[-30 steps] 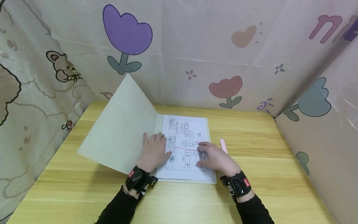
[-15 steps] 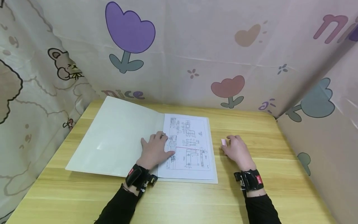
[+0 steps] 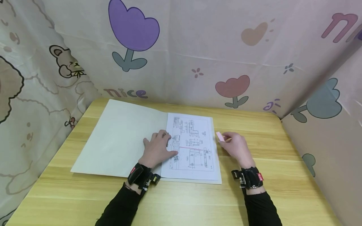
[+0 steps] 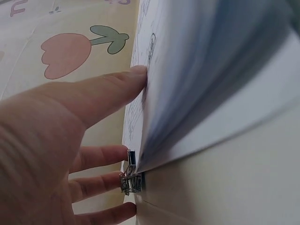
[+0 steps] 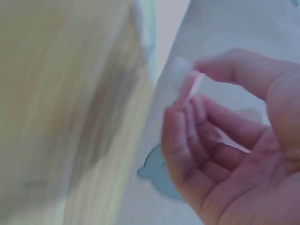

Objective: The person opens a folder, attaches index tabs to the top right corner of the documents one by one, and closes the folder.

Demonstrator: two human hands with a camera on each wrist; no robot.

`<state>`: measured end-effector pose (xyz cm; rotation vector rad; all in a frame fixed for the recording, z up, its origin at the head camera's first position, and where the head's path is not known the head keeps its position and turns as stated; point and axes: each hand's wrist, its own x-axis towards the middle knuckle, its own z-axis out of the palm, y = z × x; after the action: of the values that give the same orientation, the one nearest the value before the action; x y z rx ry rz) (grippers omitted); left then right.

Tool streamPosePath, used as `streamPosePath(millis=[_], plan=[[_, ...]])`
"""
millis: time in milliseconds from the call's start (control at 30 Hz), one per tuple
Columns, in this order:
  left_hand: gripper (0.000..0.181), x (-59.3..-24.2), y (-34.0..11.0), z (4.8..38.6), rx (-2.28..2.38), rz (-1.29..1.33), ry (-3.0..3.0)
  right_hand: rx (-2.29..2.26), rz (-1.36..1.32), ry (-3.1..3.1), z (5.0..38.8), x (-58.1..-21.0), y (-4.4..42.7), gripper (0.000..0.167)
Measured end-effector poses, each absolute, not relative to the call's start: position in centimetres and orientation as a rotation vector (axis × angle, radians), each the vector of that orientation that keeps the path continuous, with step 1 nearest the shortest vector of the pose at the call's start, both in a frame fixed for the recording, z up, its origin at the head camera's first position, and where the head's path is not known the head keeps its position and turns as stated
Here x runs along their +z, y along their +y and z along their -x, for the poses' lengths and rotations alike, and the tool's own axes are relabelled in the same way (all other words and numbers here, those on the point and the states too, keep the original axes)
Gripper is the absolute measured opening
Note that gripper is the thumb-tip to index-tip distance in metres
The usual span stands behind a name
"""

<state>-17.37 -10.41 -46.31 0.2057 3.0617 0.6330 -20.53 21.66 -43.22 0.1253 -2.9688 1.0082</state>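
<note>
A pale clip folder (image 3: 121, 138) lies open on the table, its cover laid out to the left. Printed technical drawings (image 3: 186, 169) fill its right side, and a red line crosses the top sheet. My left hand (image 3: 157, 149) rests at the inner edge of the sheets with fingers spread and thumb on the paper. In the left wrist view its fingers lie by a metal clip (image 4: 131, 180), pages fanning up beside it. Right of the folder, my right hand (image 3: 237, 147) pinches a small pink strip (image 3: 220, 137) between thumb and fingers, raised off the table.
The wooden table (image 3: 192, 204) extends around the folder on all sides. A printed curtain (image 3: 192, 37) hangs behind it and along both sides. Wrist cameras are strapped on both forearms.
The folder's cover has come down from tilted to nearly flat. My right hand has left the sheets, gone right, picked up the pink strip and brought it toward the folder's right edge.
</note>
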Motion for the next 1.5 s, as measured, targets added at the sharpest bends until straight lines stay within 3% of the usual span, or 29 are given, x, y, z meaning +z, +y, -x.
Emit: streamPosePath(millis=[500, 833, 1100, 1500], plan=[[0.075, -46.3, -10.8, 17.3, 0.591, -0.260, 3.104, 1.670, -0.266, -2.622, 20.0, -43.7, 10.1, 0.032], [0.052, -45.8, -11.0, 17.6, 0.894, -0.228, 3.127, 1.809, -0.300, -2.592, 19.7, -45.2, 9.0, 0.031], [0.034, -45.7, -11.2, 17.8, 1.738, -0.121, 2.740, 1.807, -0.389, -2.612, 19.4, -45.4, 8.3, 0.030], [0.029, -45.6, -11.2, 18.2, 2.048, -0.130, 2.406, 1.811, -0.479, -2.631, 18.7, -45.2, 7.8, 0.021]])
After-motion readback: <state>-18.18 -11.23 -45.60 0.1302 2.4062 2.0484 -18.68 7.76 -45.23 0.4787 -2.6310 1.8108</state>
